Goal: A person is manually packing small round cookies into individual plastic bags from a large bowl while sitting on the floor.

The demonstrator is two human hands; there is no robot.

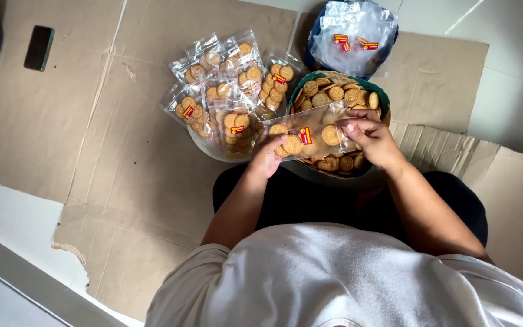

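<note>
I hold a clear plastic pouch (pixel 310 130) with a red and yellow label, lying sideways over a round bowl (pixel 384 97) heaped with golden round biscuits (pixel 334 92). A few biscuits lie inside the pouch. My left hand (pixel 266 157) grips the pouch's left end from below. My right hand (pixel 371 138) is at its right end, fingers at the mouth of the pouch, with a biscuit at the fingertips.
A pile of filled biscuit pouches (pixel 228 91) lies in a tray left of the bowl. A blue container of empty labelled pouches (pixel 352 36) stands behind the bowl. Flattened cardboard (pixel 122 175) covers the floor. A dark phone (pixel 39 48) lies far left.
</note>
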